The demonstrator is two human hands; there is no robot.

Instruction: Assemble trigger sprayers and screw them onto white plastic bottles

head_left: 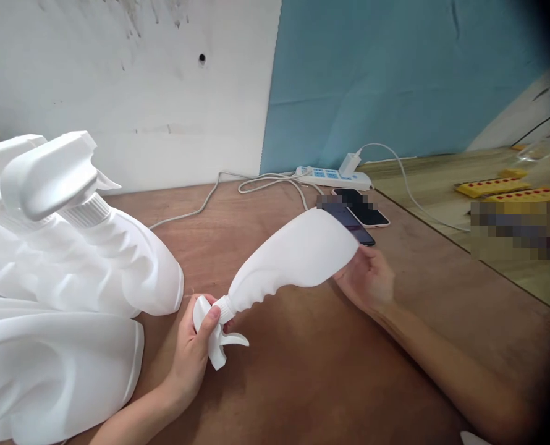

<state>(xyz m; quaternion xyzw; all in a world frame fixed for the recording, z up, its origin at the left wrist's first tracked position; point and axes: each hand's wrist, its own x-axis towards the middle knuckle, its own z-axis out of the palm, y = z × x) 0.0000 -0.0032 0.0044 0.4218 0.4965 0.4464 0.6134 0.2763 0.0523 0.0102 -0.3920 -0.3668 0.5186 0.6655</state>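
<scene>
White plastic is showing nearly everywhere: the person is holding a white spray bottle (293,259) in the air, lying sideways just above the middle of the brown tabletop (303,371). The left hand (194,352) is wrapping around the spray top (212,330) at the neck, with the thumb pressing on the collar and the other fingers curling behind it, so it looks like the top is getting a firm grip for turning. The right hand (368,278) is cupping the fat bottom of the bottle, fingers bent around it, keeping it from moving. Holding both ends this way is keeping the bottle steady. More spray bottles (71,247) are piling up at the left edge of the tabletop, close to the left hand. Two phones (365,213) are lying toward the back edge, just behind the bottle's bottom. A power strip (335,176) with white cords is sitting at the back by the wall. Yellow blocks (492,185) are lying on the next table to the right.
</scene>
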